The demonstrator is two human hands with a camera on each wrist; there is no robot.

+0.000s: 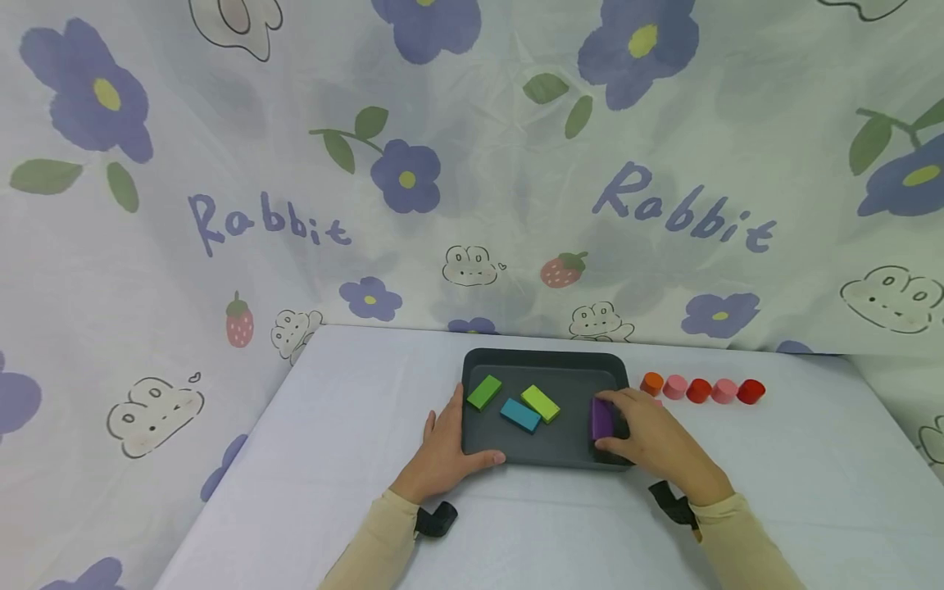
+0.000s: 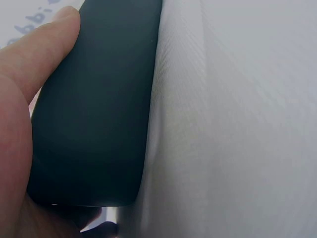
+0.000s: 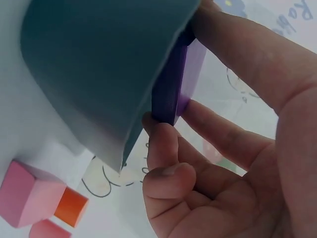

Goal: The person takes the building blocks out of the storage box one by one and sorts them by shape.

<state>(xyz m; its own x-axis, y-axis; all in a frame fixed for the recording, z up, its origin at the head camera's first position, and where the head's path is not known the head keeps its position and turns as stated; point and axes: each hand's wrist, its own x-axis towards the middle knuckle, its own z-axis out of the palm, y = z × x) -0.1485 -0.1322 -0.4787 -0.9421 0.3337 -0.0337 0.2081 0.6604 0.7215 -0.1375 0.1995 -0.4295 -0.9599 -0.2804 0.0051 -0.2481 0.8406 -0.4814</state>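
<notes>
A dark grey tray (image 1: 549, 456) holds a green block (image 1: 484, 392), a yellow-green block (image 1: 541, 403) and a blue block (image 1: 520, 415). My left hand (image 1: 442, 455) spans the tray's front left corner, fingers straight along the side and thumb on the front rim. In the left wrist view, the thumb lies against the tray's outer wall (image 2: 99, 109). At the tray's right end, my right hand (image 1: 652, 434) pinches a purple block (image 1: 601, 419) between thumb and fingers. The right wrist view shows the purple block (image 3: 171, 89) just past the tray's wall (image 3: 94, 69), fingertips at its edges.
Right of the tray's back corner stands a row of small cylinders: orange (image 1: 652, 383), pink (image 1: 674, 387) and red (image 1: 699, 391) ones among them. A pink block (image 3: 29, 193) shows beside the tray. White cloth covers the table (image 1: 354, 426); a printed curtain (image 1: 487, 180) hangs behind.
</notes>
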